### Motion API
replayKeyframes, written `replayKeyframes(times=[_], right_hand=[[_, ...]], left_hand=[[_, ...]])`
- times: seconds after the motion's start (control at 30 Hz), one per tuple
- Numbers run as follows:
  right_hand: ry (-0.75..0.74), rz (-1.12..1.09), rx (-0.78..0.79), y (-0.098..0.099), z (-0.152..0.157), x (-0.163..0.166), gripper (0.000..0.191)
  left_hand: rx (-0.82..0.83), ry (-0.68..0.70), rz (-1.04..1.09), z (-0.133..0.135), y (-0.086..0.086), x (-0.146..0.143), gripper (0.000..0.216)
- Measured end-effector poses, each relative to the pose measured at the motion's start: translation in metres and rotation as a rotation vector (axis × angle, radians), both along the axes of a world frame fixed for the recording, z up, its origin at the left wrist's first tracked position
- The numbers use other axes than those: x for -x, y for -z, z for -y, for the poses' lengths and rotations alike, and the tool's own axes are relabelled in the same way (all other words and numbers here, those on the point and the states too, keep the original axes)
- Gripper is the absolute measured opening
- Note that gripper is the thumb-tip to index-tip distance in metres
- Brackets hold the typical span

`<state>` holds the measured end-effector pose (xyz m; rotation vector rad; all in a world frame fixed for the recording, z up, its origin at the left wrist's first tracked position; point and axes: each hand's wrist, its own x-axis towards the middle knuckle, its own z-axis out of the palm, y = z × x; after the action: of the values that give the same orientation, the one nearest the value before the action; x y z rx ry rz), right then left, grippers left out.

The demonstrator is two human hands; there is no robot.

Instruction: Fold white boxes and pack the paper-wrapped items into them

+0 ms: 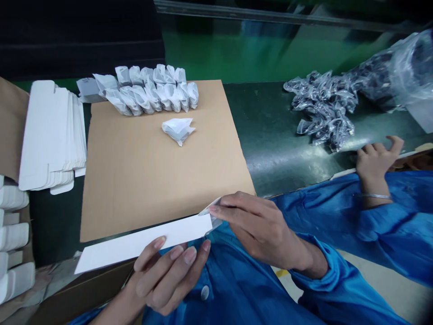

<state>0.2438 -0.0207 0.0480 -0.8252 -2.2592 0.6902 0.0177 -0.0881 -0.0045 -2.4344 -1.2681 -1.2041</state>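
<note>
A long, narrow white carton (145, 241) lies slantwise in front of my body. My left hand (174, 275) is closed on it from below, with the thumb on its near face. At the carton's right end, my right hand (260, 225) is closed around a clear plastic bag (215, 222), part of which sits at the opening. A raised white end flap (209, 206) touches my right fingertips. What the bag contains is hidden. Beyond the carton, a single white wrapped packet (178, 130) rests on the cardboard sheet (152, 176).
Several white wrapped packets (152, 92) stand in rows at the back of the sheet. Flat white cartons (50, 135) are stacked at left, above a box of white cartons (13, 237). Plastic-bagged dark items (326, 108) are heaped at right, near a co-worker's hand (377, 162).
</note>
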Motion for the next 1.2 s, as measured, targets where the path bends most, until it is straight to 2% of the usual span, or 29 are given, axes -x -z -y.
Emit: replayKeyframes(times=[0.07, 0.1, 0.23, 0.33, 0.43, 0.53, 0.6, 0.67, 0.7, 0.77, 0.83, 0.87, 0.93, 0.97, 1.0, 1.07, 1.1, 1.13, 1.2], right_hand=[[0.022, -0.049, -0.005, 0.003, 0.002, 0.004, 0.034], [0.061, -0.092, 0.015, 0.005, 0.003, 0.007, 0.033], [0.256, -0.226, 0.183, 0.009, 0.010, 0.022, 0.033], [0.235, -0.214, 0.284, 0.017, 0.010, 0.033, 0.045], [0.317, -0.254, 0.473, 0.026, -0.005, 0.029, 0.036], [0.459, -0.267, 0.548, 0.027, -0.044, -0.006, 0.026], [0.533, -0.162, 0.509, 0.021, -0.085, -0.050, 0.033], [0.606, -0.023, 0.387, 0.015, -0.131, -0.102, 0.034], [0.611, 0.052, 0.303, 0.013, -0.153, -0.127, 0.036], [0.480, 0.244, 0.178, 0.012, -0.187, -0.162, 0.042], [0.353, 0.390, -0.053, 0.012, -0.201, -0.171, 0.046], [0.354, 0.436, -0.203, 0.013, -0.200, -0.165, 0.046], [0.448, 0.481, -0.458, 0.013, -0.180, -0.132, 0.041], [0.482, 0.491, -0.504, 0.013, -0.164, -0.110, 0.037], [0.445, 0.477, -0.468, 0.012, -0.144, -0.084, 0.033], [0.292, 0.238, -0.370, 0.012, -0.102, -0.029, 0.026], [0.175, 0.132, -0.249, 0.012, -0.083, -0.002, 0.024], [0.077, 0.044, -0.071, 0.013, -0.066, 0.025, 0.027], [-0.056, -0.106, 0.381, 0.017, -0.046, 0.074, 0.046]], left_hand=[[-0.143, 0.077, -0.063, -0.007, -0.003, 0.000, 0.027], [-0.162, 0.096, -0.073, -0.010, -0.004, 0.000, 0.024], [-0.073, 0.130, -0.079, -0.021, -0.001, 0.002, 0.019], [-0.077, 0.115, -0.092, -0.033, 0.001, -0.008, 0.020], [-0.063, 0.083, -0.112, -0.044, -0.007, -0.030, 0.020], [-0.091, 0.038, -0.105, -0.057, -0.018, -0.039, 0.026], [-0.108, -0.094, -0.094, -0.070, -0.025, -0.018, 0.036], [-0.034, -0.356, -0.100, -0.085, -0.031, 0.025, 0.043], [0.084, -0.529, -0.110, -0.094, -0.033, 0.051, 0.048], [0.334, -0.803, -0.140, -0.109, -0.030, 0.099, 0.066], [0.557, -0.918, -0.187, -0.122, -0.022, 0.129, 0.069], [0.611, -0.938, -0.200, -0.126, -0.017, 0.136, 0.065], [0.621, -0.950, -0.205, -0.129, -0.009, 0.138, 0.049], [0.597, -0.958, -0.201, -0.128, -0.007, 0.137, 0.043], [0.575, -0.971, -0.197, -0.126, -0.006, 0.134, 0.039], [0.527, -0.992, -0.186, -0.120, -0.007, 0.131, 0.034], [0.497, -1.002, -0.177, -0.115, -0.008, 0.129, 0.033], [0.465, -1.017, -0.168, -0.111, -0.009, 0.126, 0.034], [0.380, -1.048, -0.143, -0.097, -0.009, 0.108, 0.036]])
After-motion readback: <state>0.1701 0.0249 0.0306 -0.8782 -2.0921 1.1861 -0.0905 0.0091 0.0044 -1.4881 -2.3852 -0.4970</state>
